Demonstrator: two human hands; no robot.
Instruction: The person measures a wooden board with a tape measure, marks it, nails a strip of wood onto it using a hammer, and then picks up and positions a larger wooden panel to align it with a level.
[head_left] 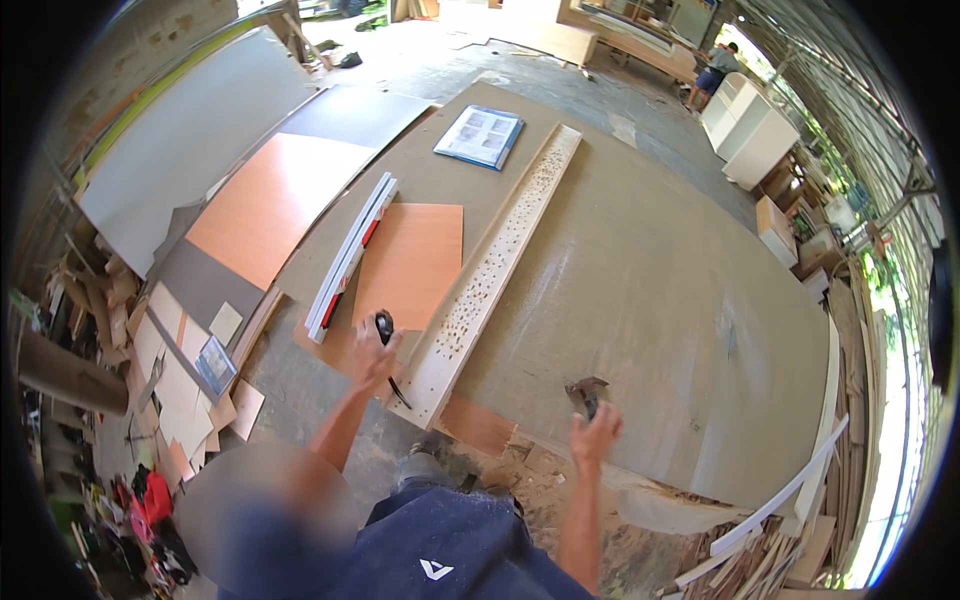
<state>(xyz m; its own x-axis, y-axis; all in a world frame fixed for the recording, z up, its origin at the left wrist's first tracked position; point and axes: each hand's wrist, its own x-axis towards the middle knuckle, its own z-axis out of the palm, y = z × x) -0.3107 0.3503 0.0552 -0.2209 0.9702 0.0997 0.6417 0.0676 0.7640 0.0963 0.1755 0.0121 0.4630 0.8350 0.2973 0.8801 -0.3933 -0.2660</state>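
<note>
My left hand is closed round a black tool. Its rounded black end sticks out above my fingers, and a thin curved black piece shows below the hand; its kind is unclear. Beside it runs a long pale board with many holes or dark specks, lying on a large greenish-brown worktop. My right hand grips the dark handle of a scraper-like tool, whose flat head is over the worktop's near part. Left of the long board lies an orange-brown panel, with white-and-red metal rails along its left side.
A blue-edged folder with printed sheets lies at the worktop's far side. Large sheets lean or lie to the left, with offcuts below. Wood strips are piled at right. Far off, a person stands near a white cabinet.
</note>
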